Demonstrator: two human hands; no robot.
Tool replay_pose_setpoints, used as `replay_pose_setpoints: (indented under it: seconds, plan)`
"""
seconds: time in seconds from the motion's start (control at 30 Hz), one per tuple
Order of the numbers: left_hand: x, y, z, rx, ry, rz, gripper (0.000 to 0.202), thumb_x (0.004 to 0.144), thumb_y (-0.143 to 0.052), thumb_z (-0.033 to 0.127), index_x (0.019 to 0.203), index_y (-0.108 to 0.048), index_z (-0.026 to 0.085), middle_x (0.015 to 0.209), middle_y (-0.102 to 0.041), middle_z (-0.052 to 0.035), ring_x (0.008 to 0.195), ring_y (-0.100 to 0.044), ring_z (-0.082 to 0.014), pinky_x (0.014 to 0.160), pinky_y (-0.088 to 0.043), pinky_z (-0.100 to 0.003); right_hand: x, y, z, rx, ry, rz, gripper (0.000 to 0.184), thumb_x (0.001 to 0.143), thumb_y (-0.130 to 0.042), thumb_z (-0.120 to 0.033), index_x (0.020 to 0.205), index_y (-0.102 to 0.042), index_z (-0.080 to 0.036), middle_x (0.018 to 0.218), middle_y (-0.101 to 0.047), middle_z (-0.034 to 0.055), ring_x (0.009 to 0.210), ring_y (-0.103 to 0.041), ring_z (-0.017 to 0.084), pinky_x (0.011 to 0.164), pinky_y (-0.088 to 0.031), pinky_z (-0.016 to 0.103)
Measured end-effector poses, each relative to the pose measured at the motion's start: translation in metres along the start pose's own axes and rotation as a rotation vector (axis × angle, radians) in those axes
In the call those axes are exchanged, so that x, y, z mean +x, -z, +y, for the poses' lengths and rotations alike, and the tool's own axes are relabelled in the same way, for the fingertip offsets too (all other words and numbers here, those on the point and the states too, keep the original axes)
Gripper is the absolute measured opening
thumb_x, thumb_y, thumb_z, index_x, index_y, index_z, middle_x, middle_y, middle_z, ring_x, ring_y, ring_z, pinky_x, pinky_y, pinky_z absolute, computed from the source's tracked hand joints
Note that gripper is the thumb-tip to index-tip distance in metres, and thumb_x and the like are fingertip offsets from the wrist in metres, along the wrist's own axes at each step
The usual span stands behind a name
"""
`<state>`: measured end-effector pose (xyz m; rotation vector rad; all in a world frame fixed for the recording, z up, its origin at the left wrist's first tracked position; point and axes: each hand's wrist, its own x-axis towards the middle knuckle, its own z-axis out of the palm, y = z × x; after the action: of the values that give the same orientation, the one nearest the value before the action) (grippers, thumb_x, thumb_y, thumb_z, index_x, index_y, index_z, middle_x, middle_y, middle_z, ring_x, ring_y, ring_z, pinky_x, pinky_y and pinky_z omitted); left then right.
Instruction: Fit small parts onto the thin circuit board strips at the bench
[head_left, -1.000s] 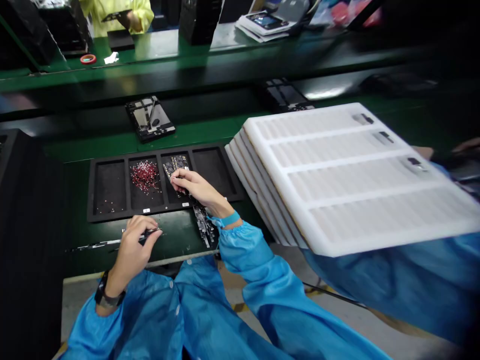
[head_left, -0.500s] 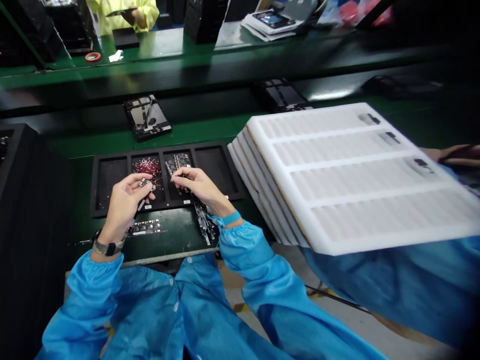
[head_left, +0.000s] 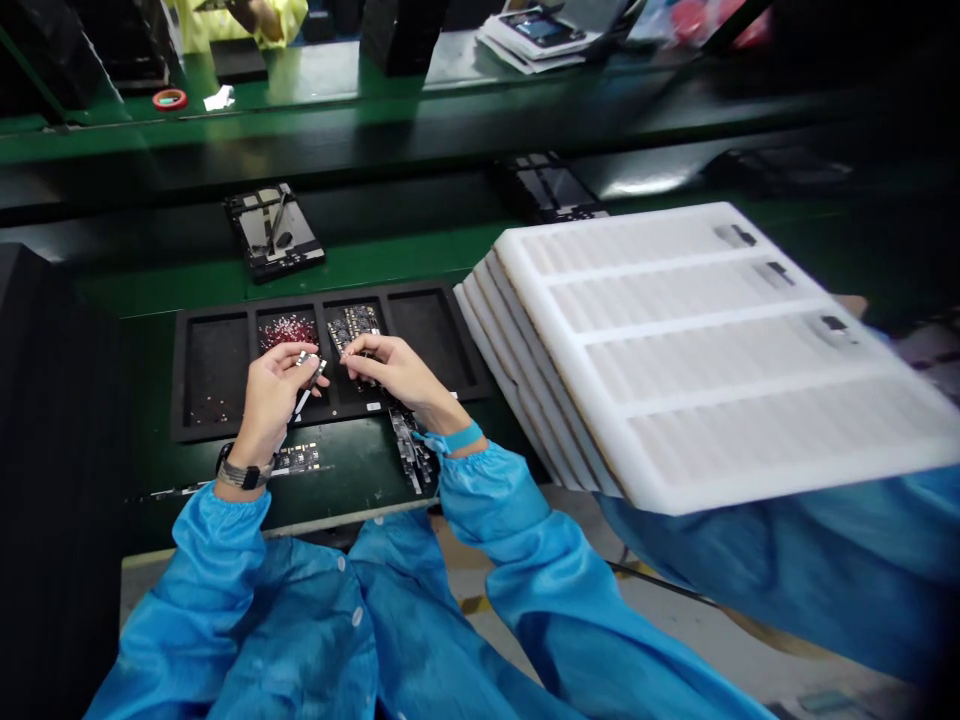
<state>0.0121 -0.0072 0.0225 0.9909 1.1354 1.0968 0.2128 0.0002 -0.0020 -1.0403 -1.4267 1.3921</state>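
Note:
My left hand [head_left: 274, 395] hovers over a black compartment tray [head_left: 217, 425], fingers pinched on a small metallic part [head_left: 309, 364]. My right hand [head_left: 390, 368] is beside it, fingers curled over the compartment that holds small circuit boards [head_left: 357, 322]; what it grips is hidden. The compartment to the left holds several tiny red pieces [head_left: 286, 329]. A small circuit board [head_left: 300, 458] lies on the green bench below my left hand. More dark boards [head_left: 411, 452] lie by my right wrist.
A stack of white foam trays [head_left: 705, 350] is held at the right by a co-worker in blue sleeves [head_left: 825, 570]. Two black devices [head_left: 274, 232] [head_left: 547, 185] lie on the belt. A person in yellow [head_left: 247, 18] works across the line. A black box [head_left: 52, 450] stands at my left.
My left hand rose from the bench edge to the tray, leaving the circuit board on the bench, and now pinches a small part beside my right hand. The right hand barely moved.

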Motion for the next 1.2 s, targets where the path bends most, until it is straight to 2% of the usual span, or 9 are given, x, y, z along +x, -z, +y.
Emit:
replay_pose_setpoints:
  seconds: [0.3, 0.47, 0.67, 0.93, 1.2]
  plan:
    - [0.002, 0.0, -0.013, 0.004, -0.034, 0.037, 0.03, 0.071, -0.087, 0.031, 0.094, -0.077, 0.015, 0.078, -0.073, -0.0029, 0.07, -0.068, -0.0153, 0.063, -0.056, -0.026, -0.003, -0.005, -0.003, -0.084, -0.005, -0.003, 0.034, 0.086, -0.078, -0.051, 0.082, -0.07, -0.018, 0.069, -0.066, 0.0013, 0.062, -0.056, 0.014, 0.057, -0.042, 0.028]
    - [0.003, 0.0, -0.015, 0.002, -0.064, 0.033, 0.031, 0.069, -0.089, 0.03, 0.094, -0.078, 0.016, 0.079, -0.073, -0.003, 0.071, -0.067, -0.0146, 0.068, -0.056, -0.027, -0.005, -0.009, -0.005, -0.095, -0.039, -0.064, 0.033, 0.087, -0.077, -0.05, 0.081, -0.073, -0.018, 0.067, -0.067, 0.0016, 0.057, -0.053, 0.013, 0.053, -0.039, 0.027]
    - [0.003, 0.0, -0.015, 0.008, -0.024, -0.033, 0.034, 0.064, -0.093, 0.034, 0.089, -0.078, 0.016, 0.073, -0.071, -0.0016, 0.065, -0.064, -0.0141, 0.062, -0.053, -0.026, -0.006, -0.01, -0.007, -0.107, -0.043, -0.121, 0.032, 0.088, -0.077, -0.049, 0.08, -0.073, -0.018, 0.068, -0.068, 0.0013, 0.06, -0.056, 0.013, 0.057, -0.043, 0.027]
    - [0.005, 0.003, -0.017, -0.042, 0.038, -0.077, 0.035, 0.063, -0.094, 0.034, 0.086, -0.076, 0.015, 0.068, -0.07, -0.0007, 0.062, -0.065, -0.0138, 0.064, -0.055, -0.027, -0.007, -0.009, -0.007, -0.122, -0.043, -0.124, 0.034, 0.089, -0.077, -0.051, 0.083, -0.074, -0.018, 0.072, -0.07, 0.0023, 0.063, -0.057, 0.014, 0.057, -0.045, 0.027]
    - [0.002, 0.003, -0.019, -0.015, 0.015, -0.032, 0.038, 0.062, -0.095, 0.035, 0.086, -0.073, 0.015, 0.068, -0.07, 0.0001, 0.062, -0.067, -0.0145, 0.065, -0.056, -0.028, -0.007, -0.011, -0.001, -0.069, -0.062, -0.126, 0.036, 0.088, -0.079, -0.053, 0.086, -0.073, -0.017, 0.075, -0.07, 0.0027, 0.06, -0.057, 0.013, 0.057, -0.047, 0.027]
